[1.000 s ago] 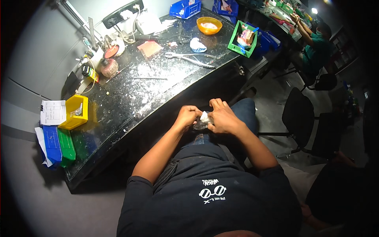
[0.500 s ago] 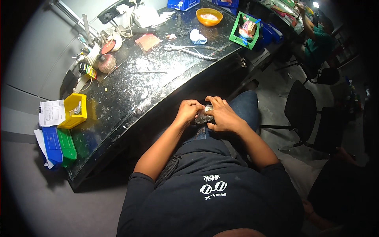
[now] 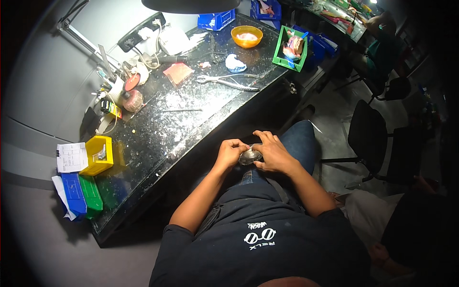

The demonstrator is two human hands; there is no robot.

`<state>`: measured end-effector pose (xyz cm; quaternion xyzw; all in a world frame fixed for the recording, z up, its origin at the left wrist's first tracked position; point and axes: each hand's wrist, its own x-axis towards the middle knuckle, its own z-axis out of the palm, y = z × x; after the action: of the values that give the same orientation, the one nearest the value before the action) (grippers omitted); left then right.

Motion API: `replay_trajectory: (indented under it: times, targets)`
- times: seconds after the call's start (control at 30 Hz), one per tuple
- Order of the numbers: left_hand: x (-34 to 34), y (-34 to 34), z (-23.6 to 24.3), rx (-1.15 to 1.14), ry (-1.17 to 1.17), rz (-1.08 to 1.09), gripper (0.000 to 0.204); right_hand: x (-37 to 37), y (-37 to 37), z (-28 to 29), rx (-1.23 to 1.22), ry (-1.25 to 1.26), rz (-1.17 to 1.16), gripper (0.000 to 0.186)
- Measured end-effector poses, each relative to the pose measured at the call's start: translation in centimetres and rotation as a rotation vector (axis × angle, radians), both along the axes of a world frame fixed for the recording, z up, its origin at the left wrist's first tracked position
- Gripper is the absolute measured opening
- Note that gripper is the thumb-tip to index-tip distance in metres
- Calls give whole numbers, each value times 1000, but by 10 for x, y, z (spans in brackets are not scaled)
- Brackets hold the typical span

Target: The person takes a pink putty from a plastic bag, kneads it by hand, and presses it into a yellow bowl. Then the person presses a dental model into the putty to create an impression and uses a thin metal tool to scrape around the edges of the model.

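Note:
Over my lap, in front of the bench edge, both hands hold a small rounded, shiny grey piece (image 3: pixel 249 157). My left hand (image 3: pixel 230 155) pinches at its left side, thumb and forefinger meeting near its top. From the other side my right hand (image 3: pixel 274 152) curls round it, with the thumb below and fingers over the upper edge. Something pale shows on top between the fingertips; its kind is too small to make out. The fingers hide much of the piece.
Across the black bench (image 3: pixel 143 158) lie long-handled pliers (image 3: pixel 227 82), a pink sheet (image 3: pixel 178 73), a blue-and-white lump (image 3: pixel 235 63) and an orange bowl (image 3: pixel 247 37). Bins in green (image 3: pixel 277 60), yellow (image 3: pixel 98 165) and blue stand along it. A lamp shade (image 3: pixel 191 5) hangs above. Black chairs (image 3: pixel 366 136) stand right.
The view has shifted, bringing the lamp shade in at the top and the bench lower. Both hands keep their hold, and more of the shiny piece's grey side shows.

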<state>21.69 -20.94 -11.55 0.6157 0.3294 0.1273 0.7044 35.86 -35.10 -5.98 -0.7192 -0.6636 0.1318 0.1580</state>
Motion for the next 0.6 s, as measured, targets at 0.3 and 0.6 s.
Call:
replay_trajectory:
  times: [0.3, 0.6]
  targets:
    - [1, 1, -1, 14, 29, -41, 5, 8, 1, -24, -55, -56, -25, 31]
    - [11, -9, 22, 138, -186, -132, 80, 68, -28, 36, 379, 82, -189, 9]
